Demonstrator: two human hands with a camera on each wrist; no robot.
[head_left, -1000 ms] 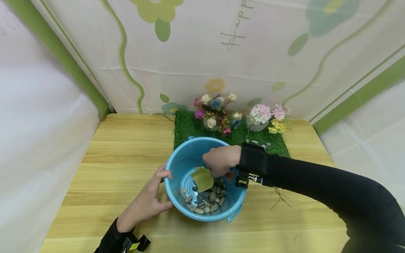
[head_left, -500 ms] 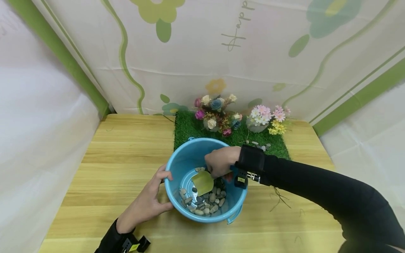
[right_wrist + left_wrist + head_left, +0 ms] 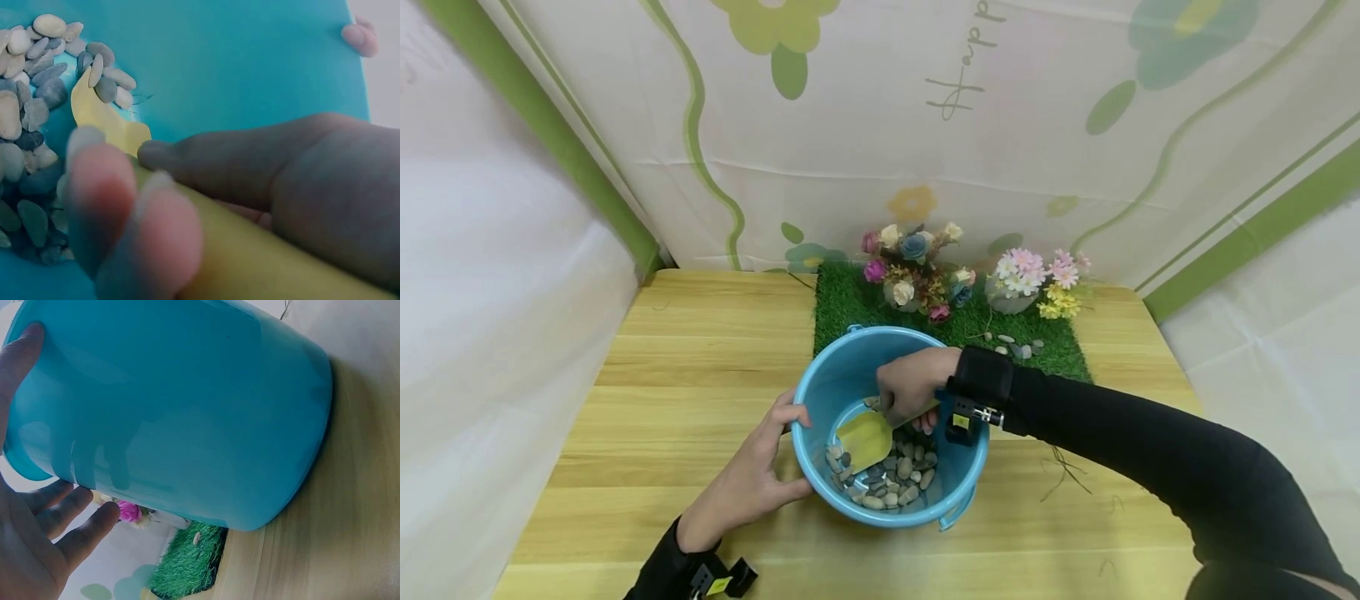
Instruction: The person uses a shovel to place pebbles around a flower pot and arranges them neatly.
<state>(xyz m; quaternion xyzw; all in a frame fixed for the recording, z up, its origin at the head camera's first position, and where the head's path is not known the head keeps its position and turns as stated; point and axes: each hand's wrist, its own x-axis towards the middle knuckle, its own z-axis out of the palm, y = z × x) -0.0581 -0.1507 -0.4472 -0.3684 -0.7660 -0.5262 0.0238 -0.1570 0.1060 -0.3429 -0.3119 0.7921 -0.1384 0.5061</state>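
A light blue bucket point(image 3: 838, 354) stands on the wooden table with many grey and beige pebbles point(image 3: 904, 467) in its bottom. At its left side my left hand point(image 3: 756, 471) holds the rim, a finger hooked over it and the thumb against the outer wall. In the left wrist view the other fingers lie spread along the bucket's outside point(image 3: 175, 412). Inside the bucket, my right hand point(image 3: 916, 383) grips a yellow toy shovel point(image 3: 865, 440) by its handle. Its blade point(image 3: 100, 115) lies low among the pebbles, and a few overlap its tip in the right wrist view.
Behind the bucket lies a green artificial grass mat point(image 3: 837, 304). On it stand a pot of mixed roses point(image 3: 914, 247) and a pot of pink, white and yellow flowers point(image 3: 1019, 272), with some loose pebbles point(image 3: 1018, 350). Dry strands point(image 3: 1063, 471) lie right of the bucket.
My right hand has shifted slightly left, bringing the shovel's blade toward the pebbles at the bucket's left side. The left hand and the bucket have stayed in place.
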